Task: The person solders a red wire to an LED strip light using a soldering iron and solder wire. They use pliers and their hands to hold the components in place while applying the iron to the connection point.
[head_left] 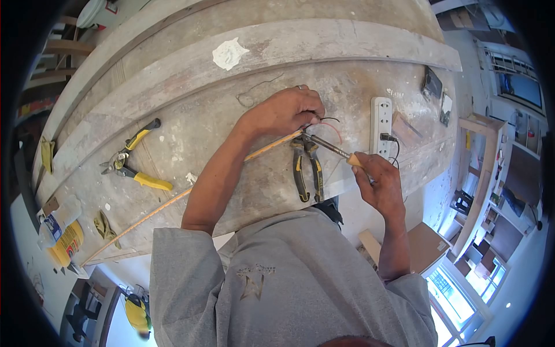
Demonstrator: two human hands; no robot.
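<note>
Head view showed the right hand (378, 180) gripping a soldering iron (329, 146), its tip indistinct near pliers (298, 168) on the surface (193, 124); the left hand (289, 109) pinched thin wires (330, 119), partly hidden by its fingers

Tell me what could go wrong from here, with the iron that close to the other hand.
The soldering iron in the right hand reaches close to the left hand; if hot, a slip could burn the fingers.
The cord's end lies against the pliers, so a nudge might shift the joint.
The black plug sits in the power strip beside the right hand, so its lead might get snagged.
</note>
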